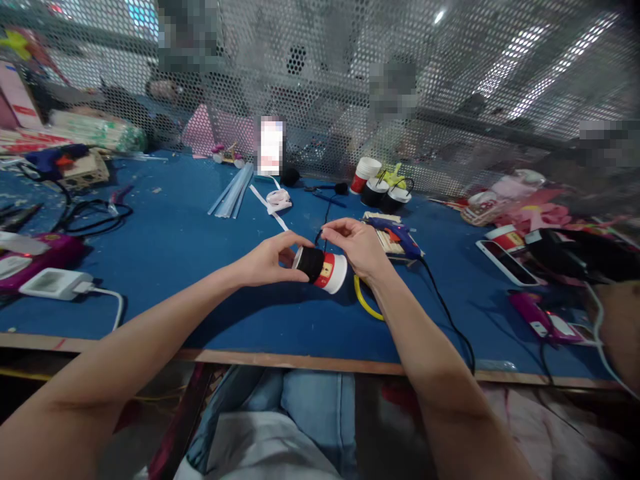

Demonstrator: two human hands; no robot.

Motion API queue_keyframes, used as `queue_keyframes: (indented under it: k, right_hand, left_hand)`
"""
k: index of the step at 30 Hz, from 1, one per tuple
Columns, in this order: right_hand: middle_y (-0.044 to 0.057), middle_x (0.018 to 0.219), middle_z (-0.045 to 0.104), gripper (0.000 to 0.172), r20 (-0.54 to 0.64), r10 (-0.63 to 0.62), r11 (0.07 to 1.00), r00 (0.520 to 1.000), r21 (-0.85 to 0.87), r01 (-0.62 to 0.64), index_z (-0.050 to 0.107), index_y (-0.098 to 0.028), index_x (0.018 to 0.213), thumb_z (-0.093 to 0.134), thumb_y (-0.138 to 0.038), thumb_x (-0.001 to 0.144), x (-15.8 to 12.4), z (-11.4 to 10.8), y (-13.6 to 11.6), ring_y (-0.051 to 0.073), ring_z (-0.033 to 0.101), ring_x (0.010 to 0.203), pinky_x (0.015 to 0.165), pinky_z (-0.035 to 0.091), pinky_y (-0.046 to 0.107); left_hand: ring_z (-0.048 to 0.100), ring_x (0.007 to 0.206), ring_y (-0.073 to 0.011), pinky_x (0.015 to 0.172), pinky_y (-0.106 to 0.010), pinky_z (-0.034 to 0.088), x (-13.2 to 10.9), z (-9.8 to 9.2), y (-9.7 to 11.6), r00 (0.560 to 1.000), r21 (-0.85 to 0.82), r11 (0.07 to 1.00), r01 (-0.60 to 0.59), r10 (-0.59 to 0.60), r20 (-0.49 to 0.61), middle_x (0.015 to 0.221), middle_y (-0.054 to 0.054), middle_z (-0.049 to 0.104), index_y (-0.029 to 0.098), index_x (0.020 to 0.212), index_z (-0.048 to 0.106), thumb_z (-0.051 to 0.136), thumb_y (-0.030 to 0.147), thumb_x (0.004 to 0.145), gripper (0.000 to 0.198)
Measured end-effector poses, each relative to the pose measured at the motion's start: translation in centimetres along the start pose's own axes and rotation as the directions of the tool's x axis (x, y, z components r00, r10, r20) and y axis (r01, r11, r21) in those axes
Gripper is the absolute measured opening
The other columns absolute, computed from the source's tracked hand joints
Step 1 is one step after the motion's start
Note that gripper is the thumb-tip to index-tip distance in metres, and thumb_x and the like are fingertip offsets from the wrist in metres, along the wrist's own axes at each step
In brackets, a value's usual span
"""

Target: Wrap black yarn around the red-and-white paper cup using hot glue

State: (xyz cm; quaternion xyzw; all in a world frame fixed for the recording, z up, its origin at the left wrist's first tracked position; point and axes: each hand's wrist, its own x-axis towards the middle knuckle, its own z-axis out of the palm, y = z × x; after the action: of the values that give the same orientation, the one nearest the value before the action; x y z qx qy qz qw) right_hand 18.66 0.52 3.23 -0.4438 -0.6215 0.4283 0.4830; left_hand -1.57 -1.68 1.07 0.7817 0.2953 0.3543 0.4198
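A paper cup (332,272), red and white with a yellow patch, lies tilted sideways over the table. Black yarn (313,264) is wound round the part nearest its base. My left hand (280,260) grips the base end, thumb in front and fingers behind. Above the cup, my right hand (354,243) pinches the black strand between thumb and fingertips. That strand runs back across the table toward a small dark ball (341,189). Under my right wrist a yellow ring (367,300) rests on the table, partly hidden.
A blue glue gun (407,243) sits on a wooden stand to the right, its cord trailing forward. Behind are several cups (367,175), a white ribbon roll (278,200), clear glue sticks (234,192) and a lit phone (271,147). A white charger (55,284) lies left; another person's arm (620,327) is right.
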Motion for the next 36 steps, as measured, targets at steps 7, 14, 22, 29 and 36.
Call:
queue_keyframes:
  k: [7, 14, 22, 29, 36]
  right_hand:
    - [0.001, 0.071, 0.065, 0.021, 0.042, 0.047, 0.998, 0.998, 0.031, -0.048, 0.065, -0.019, 0.074, 0.074, -0.033, 0.062, -0.03, 0.16, 0.62, 0.012, 0.059, 0.066, 0.066, 0.047, 0.028]
    - [0.001, 0.070, 0.064, 0.022, 0.044, 0.091, 0.996, 0.995, -0.010, -0.090, 0.065, -0.018, 0.073, 0.075, -0.033, 0.060, -0.14, 0.13, 0.55, 0.011, 0.056, 0.062, 0.061, 0.046, 0.026]
    - [0.001, 0.068, 0.064, 0.019, 0.047, 0.042, 0.992, 0.998, -0.120, -0.036, 0.065, -0.017, 0.073, 0.071, -0.033, 0.064, -0.16, 0.17, 0.49, 0.011, 0.056, 0.062, 0.060, 0.045, 0.027]
    - [0.004, 0.072, 0.067, 0.018, 0.046, -0.027, 0.964, 0.999, -0.261, 0.039, 0.066, -0.017, 0.074, 0.068, -0.034, 0.067, -0.32, 0.26, 0.43, 0.015, 0.060, 0.066, 0.064, 0.048, 0.030]
    - [0.011, 0.086, 0.070, 0.038, -0.045, 0.135, 0.980, 0.990, -0.143, -0.140, 0.060, -0.017, 0.095, 0.049, -0.051, 0.082, 0.45, -0.26, 0.71, 0.019, 0.065, 0.076, 0.068, 0.050, 0.033]
  left_hand:
    - [0.058, 0.090, -0.0168, 0.078, -0.032, 0.051, -0.03, -0.04, -0.52, 0.994, 0.042, 0.993, -0.113, 0.113, 0.006, 0.110, -0.008, 0.048, 0.020, 0.113, 0.052, 0.073, 0.029, 0.068, 0.050]
    - [0.055, 0.099, -0.0196, 0.082, -0.033, 0.050, 0.03, -0.15, -0.14, 0.972, 0.186, 0.955, -0.230, 0.234, 0.001, 0.110, -0.009, 0.049, 0.019, 0.114, 0.053, 0.072, 0.027, 0.070, 0.049]
    - [0.054, 0.103, -0.0213, 0.085, -0.034, 0.048, 0.02, -0.29, 0.05, 0.958, 0.320, 0.906, -0.277, 0.287, 0.018, 0.111, -0.010, 0.050, 0.019, 0.115, 0.052, 0.071, 0.031, 0.072, 0.049]
    - [0.053, 0.104, -0.0211, 0.086, -0.033, 0.048, 0.04, -0.09, -0.29, 0.962, 0.314, 0.912, -0.263, 0.274, 0.007, 0.112, -0.011, 0.050, 0.017, 0.115, 0.053, 0.071, 0.033, 0.071, 0.050]
    - [0.059, 0.069, -0.0127, 0.063, -0.026, 0.050, 0.26, 0.02, -0.51, 0.985, 0.071, 0.995, 0.066, -0.054, -0.161, 0.095, -0.006, 0.058, 0.015, 0.108, 0.054, 0.073, 0.036, 0.066, 0.050]
